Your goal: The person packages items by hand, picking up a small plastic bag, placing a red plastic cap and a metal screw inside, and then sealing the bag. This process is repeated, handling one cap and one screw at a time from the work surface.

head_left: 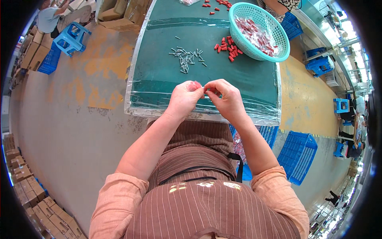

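Observation:
Both my hands meet over the near edge of the green-topped table. My left hand is closed, and a crumpled pinkish-red bit, perhaps a clear bag with red inside, shows among its fingers. My right hand pinches a small red piece at the left fingertips; fingers hide most of it. Beyond them lies a loose pile of silver screws. Right of the screws are several small red plugs, beside a turquoise basket holding clear bags with red pieces.
More red plugs lie on the green table at its far side, near another person's arm. Blue crates stand on the floor at my right. A blue stool and cardboard boxes are at the far left.

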Demonstrator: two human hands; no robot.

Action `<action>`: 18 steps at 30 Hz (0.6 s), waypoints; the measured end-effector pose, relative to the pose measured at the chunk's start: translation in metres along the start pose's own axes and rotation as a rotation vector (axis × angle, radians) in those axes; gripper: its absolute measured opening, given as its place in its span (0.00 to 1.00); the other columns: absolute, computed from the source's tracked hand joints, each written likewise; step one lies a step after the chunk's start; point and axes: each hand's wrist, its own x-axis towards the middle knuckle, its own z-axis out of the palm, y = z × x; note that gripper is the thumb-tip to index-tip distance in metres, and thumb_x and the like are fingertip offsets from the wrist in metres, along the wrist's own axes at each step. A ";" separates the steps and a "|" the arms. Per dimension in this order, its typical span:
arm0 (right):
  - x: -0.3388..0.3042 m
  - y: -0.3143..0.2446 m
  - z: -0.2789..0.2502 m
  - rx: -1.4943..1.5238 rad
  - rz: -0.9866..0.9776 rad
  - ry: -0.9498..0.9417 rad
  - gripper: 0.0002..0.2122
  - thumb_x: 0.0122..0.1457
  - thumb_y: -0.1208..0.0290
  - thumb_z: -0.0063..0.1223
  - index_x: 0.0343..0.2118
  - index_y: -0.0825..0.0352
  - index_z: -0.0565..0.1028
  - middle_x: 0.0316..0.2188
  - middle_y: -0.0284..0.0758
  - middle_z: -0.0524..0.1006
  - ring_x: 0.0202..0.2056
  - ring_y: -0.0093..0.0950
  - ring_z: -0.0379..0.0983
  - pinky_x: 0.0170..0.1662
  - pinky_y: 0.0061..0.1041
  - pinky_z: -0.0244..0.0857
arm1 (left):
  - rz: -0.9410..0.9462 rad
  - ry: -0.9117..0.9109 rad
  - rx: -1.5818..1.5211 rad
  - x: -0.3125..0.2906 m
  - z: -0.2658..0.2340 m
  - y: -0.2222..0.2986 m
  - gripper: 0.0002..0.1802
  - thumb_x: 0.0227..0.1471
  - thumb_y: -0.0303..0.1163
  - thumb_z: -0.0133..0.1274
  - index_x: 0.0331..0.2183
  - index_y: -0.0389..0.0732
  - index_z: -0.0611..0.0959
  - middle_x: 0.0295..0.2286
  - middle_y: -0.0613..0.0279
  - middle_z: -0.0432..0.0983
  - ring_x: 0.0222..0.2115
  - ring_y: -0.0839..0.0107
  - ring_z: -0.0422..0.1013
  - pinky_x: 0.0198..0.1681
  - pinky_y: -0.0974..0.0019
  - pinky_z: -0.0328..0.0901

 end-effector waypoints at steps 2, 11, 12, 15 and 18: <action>0.002 -0.005 -0.008 -0.021 -0.049 -0.018 0.05 0.51 0.80 0.52 0.32 0.69 0.76 0.30 0.39 0.76 0.29 0.34 0.74 0.33 0.26 0.68 | -0.036 0.022 0.031 0.001 -0.002 0.000 0.07 0.50 0.30 0.55 0.31 0.38 0.76 0.22 0.67 0.72 0.15 0.84 0.60 0.15 0.77 0.54; 0.006 -0.015 -0.013 -0.123 -0.103 0.033 0.09 0.51 0.78 0.53 0.37 0.68 0.75 0.29 0.41 0.77 0.30 0.37 0.75 0.34 0.30 0.69 | -0.008 0.032 0.083 0.000 0.002 0.003 0.06 0.49 0.29 0.54 0.31 0.38 0.77 0.22 0.66 0.73 0.16 0.83 0.61 0.15 0.77 0.55; 0.006 -0.015 -0.011 -0.182 -0.140 0.018 0.10 0.51 0.77 0.53 0.38 0.68 0.74 0.29 0.41 0.77 0.31 0.37 0.75 0.33 0.30 0.69 | -0.013 0.037 0.068 0.000 0.003 0.005 0.07 0.49 0.29 0.54 0.31 0.37 0.77 0.22 0.67 0.73 0.16 0.83 0.61 0.15 0.77 0.55; 0.005 -0.014 -0.007 -0.267 -0.181 -0.015 0.11 0.51 0.76 0.52 0.39 0.67 0.74 0.30 0.40 0.78 0.32 0.38 0.75 0.33 0.31 0.68 | 0.021 0.025 0.083 0.002 0.004 0.002 0.07 0.50 0.30 0.55 0.31 0.37 0.77 0.22 0.67 0.73 0.15 0.84 0.60 0.15 0.77 0.54; 0.004 -0.013 -0.004 -0.303 -0.180 -0.065 0.12 0.51 0.77 0.52 0.40 0.67 0.73 0.33 0.41 0.77 0.32 0.38 0.75 0.35 0.31 0.68 | 0.023 -0.001 0.052 0.003 0.000 -0.002 0.08 0.51 0.32 0.55 0.31 0.38 0.77 0.22 0.68 0.73 0.15 0.84 0.60 0.15 0.77 0.54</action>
